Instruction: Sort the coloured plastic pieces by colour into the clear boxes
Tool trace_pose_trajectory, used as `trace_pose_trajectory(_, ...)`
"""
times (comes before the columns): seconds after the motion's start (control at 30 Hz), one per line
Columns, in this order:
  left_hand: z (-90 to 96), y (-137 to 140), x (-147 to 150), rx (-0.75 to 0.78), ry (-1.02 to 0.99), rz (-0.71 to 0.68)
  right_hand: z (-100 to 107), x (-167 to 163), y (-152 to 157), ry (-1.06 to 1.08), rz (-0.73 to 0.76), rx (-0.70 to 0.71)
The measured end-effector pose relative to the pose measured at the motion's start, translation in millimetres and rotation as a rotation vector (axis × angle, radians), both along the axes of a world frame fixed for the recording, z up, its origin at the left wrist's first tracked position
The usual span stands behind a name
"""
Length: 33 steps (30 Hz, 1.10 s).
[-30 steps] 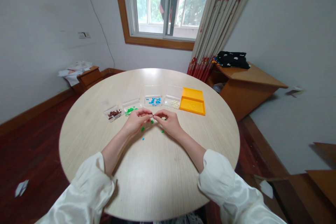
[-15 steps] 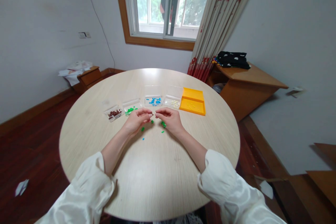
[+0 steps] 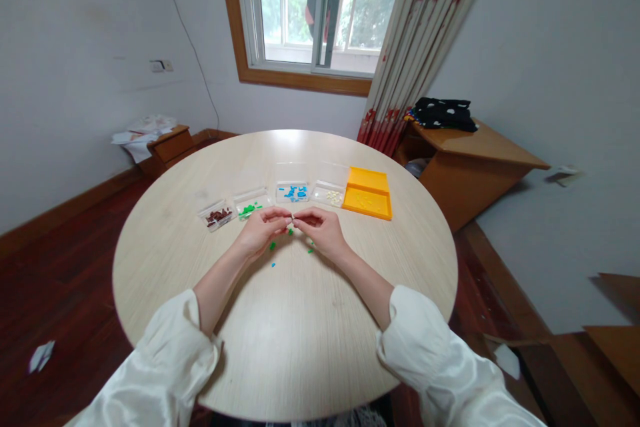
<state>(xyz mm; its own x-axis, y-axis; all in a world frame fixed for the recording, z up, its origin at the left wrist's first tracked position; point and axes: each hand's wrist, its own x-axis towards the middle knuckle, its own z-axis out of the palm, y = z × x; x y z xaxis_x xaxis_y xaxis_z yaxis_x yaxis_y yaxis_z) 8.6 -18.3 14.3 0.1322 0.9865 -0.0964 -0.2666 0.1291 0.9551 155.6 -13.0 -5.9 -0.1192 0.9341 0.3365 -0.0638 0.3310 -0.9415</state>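
My left hand (image 3: 257, 233) and my right hand (image 3: 320, 233) meet above the middle of the table, fingertips pinched together. A tiny building brick (image 3: 292, 217) is held between them; it looks dark, though the fingers mostly hide it. Loose green bricks (image 3: 273, 246) lie under and beside the hands, partly covered by the right one. A single blue brick (image 3: 273, 265) lies nearer to me. Just beyond the left hand is a clear box with green bricks (image 3: 248, 211). Blue bricks (image 3: 295, 193) fill part of another clear box behind the fingertips.
At the left of the row, a clear box holds brown bricks (image 3: 219, 217). To the right are a clear box with cream bricks (image 3: 333, 197) and an open yellow case (image 3: 367, 177). All stand on a round wooden table (image 3: 300, 347).
My right hand has moved slightly left, so its fingertips now meet the left hand's at the tiny brick. It now covers more of the green bricks. The left hand has hardly moved.
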Motion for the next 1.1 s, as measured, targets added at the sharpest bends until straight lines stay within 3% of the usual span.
trace_pose_trajectory(0.7, 0.6, -3.0, 2.2, 0.21, 0.129, 0.083, -1.0, -0.5, 3.8, 0.067, -0.015, -0.06)
trace_pose_trajectory(1.1, 3.4, -3.7, 1.4, 0.282, 0.215, 0.098, -0.6, 0.2, 4.9, 0.155, 0.062, -0.194)
